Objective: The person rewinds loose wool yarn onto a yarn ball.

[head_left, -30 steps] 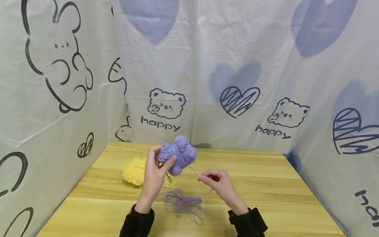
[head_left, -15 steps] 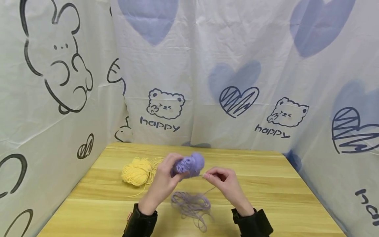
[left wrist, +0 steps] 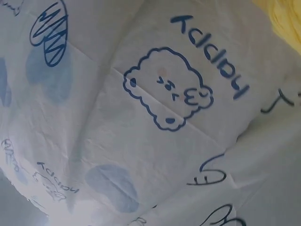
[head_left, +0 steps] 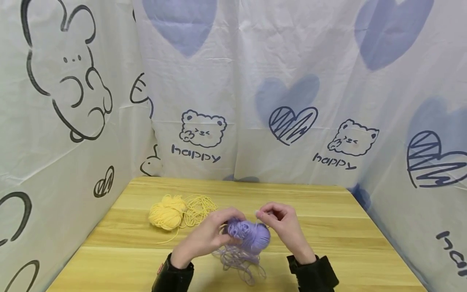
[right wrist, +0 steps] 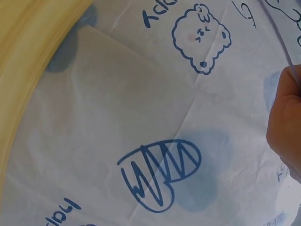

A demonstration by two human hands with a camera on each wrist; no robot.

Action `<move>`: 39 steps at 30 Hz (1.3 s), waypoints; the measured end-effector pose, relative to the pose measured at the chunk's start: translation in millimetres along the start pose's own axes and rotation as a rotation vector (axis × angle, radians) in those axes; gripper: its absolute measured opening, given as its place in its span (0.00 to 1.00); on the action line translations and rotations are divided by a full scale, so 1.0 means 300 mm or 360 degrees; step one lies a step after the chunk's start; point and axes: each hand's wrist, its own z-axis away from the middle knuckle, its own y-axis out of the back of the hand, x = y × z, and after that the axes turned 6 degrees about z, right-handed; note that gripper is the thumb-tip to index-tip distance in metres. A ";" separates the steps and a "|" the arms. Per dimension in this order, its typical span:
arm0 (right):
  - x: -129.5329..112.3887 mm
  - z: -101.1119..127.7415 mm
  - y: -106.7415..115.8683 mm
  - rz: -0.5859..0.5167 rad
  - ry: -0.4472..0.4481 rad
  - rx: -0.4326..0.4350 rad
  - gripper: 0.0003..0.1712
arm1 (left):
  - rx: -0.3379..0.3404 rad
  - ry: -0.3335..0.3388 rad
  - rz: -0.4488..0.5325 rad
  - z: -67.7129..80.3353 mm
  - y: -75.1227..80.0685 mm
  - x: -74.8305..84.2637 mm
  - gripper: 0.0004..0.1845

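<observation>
In the head view my left hand (head_left: 210, 235) grips a purple ball of yarn (head_left: 255, 237) between thumb and fingers, over the middle of the table. Just right of the ball, my right hand (head_left: 286, 225) pinches a purple yarn strand between thumb and fingertips. The right wrist view shows that thin strand (right wrist: 278, 33) running up from the curled right hand (right wrist: 287, 117). Loose purple yarn (head_left: 237, 261) lies in loops on the table below the ball, partly hidden by it. The left wrist view shows neither the left hand nor the purple ball.
A yellow ball of yarn (head_left: 168, 213) lies at the left of the wooden table (head_left: 328, 243), with loose yellow loops (head_left: 198, 209) beside it. Printed white cloth (head_left: 240, 93) hangs behind the table and along both sides.
My left hand has lowered the purple ball toward me and to the right, turning it. My right hand has shifted slightly right. The yellow loops have come into fuller view.
</observation>
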 end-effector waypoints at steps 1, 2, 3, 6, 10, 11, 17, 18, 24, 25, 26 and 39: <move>-0.072 -0.013 -0.009 -0.0021 -0.0018 -0.0005 0.10 | -0.0019 0.0001 0.0095 0.002 0.002 0.003 0.22; -0.152 -0.027 -0.018 -0.0042 -0.0040 -0.0015 0.09 | -0.0033 0.0009 0.0189 0.004 0.005 0.006 0.22; -0.235 -0.041 -0.028 -0.0067 -0.0064 -0.0027 0.07 | -0.0041 0.0011 0.0278 0.005 0.008 0.009 0.21; -0.472 -0.081 -0.062 -0.0169 -0.0157 -0.0043 0.03 | -0.0017 0.0017 0.0492 0.010 0.014 0.009 0.21; -0.504 -0.086 -0.084 -0.0243 -0.0200 -0.0035 0.14 | 0.0121 0.0028 0.0623 0.013 0.022 0.010 0.22; -0.501 -0.086 -0.088 -0.0258 -0.0194 -0.0038 0.16 | 0.0174 0.0021 0.0643 0.012 0.024 0.010 0.22; -0.482 -0.088 -0.105 -0.0294 -0.0260 -0.0087 0.10 | 0.0613 0.0074 0.0665 0.009 0.038 0.021 0.22; -0.481 -0.088 -0.106 -0.0292 -0.0297 -0.0095 0.09 | 0.0699 0.0105 0.0671 0.008 0.039 0.023 0.22; -0.480 -0.088 -0.109 -0.0226 -0.0433 -0.0155 0.15 | 0.1197 0.0280 0.0755 -0.005 0.052 0.027 0.22; -0.481 -0.088 -0.108 -0.0213 -0.0432 -0.0160 0.15 | 0.1257 0.0300 0.0767 -0.006 0.055 0.027 0.22; -0.482 -0.088 -0.108 -0.0206 -0.0423 -0.0163 0.15 | 0.1308 0.0319 0.0784 -0.007 0.058 0.026 0.22; -0.339 -0.057 -0.094 -0.0139 -0.0222 -0.0200 0.13 | 0.1533 0.0405 0.0699 0.000 0.069 0.020 0.23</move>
